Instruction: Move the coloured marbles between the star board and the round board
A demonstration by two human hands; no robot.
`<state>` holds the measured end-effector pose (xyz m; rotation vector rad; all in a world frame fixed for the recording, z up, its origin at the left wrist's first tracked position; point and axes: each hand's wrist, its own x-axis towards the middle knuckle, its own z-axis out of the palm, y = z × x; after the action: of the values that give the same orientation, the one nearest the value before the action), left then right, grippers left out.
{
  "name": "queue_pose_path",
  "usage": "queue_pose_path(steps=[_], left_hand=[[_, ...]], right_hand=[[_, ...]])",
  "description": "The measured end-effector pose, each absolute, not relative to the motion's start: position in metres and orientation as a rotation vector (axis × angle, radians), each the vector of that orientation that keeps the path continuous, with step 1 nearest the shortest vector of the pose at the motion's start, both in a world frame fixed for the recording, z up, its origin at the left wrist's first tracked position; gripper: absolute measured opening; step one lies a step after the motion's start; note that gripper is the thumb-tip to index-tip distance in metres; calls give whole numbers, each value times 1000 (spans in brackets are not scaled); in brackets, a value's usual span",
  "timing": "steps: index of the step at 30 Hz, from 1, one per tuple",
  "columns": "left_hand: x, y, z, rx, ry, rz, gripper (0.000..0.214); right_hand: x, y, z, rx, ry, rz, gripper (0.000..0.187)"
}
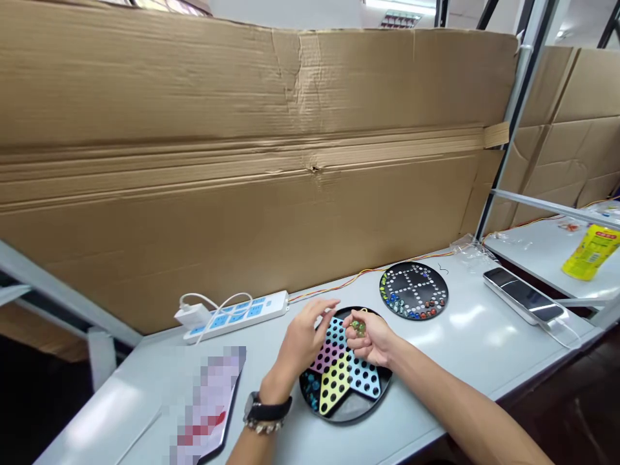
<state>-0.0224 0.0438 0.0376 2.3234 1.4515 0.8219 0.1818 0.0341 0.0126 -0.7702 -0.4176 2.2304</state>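
Now, the right hand (pixel 372 339) curls into a narrow grip around a few glass marbles (pixel 358 328), just above a round black Chinese checkers board (pixel 339 403) with a multicoloured star. The left hand (pixel 303 342), a watch (pixel 267 408) on its wrist, hangs beside it in a wide grip, holding nothing. A second board (pixel 414 290), marbles along its edge, lies farther along the bench (pixel 450 361), and a white power strip (pixel 235 315) lies on the other side.

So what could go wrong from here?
The small glass marbles pinched in the right hand could slip, bounce off the round black board with its coloured star and roll along the smooth pale table. The open left hand, with its black wristwatch, might also bump the board.
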Motion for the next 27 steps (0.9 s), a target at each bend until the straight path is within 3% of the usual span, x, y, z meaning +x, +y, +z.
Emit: queue_pose_path(steps=[8,16,20,24,27], left_hand=[[-60,50,36,2234,1796,270,30],[-44,44,42,2257,1811,154,25],[-48,44,45,2263,1799,307,25],[-41,40,50,2204,1812,703,39],[-21,30,51,2208,1571,883,42]], right_hand=[[188,32,21,-763,-378,2149,38],[188,32,16,-727,-402,2154,37],[189,34,17,-745,-449,2238,39],[188,33,18,-766,-492,2312,41],[187,31,16,-752,-499,2339,39]])
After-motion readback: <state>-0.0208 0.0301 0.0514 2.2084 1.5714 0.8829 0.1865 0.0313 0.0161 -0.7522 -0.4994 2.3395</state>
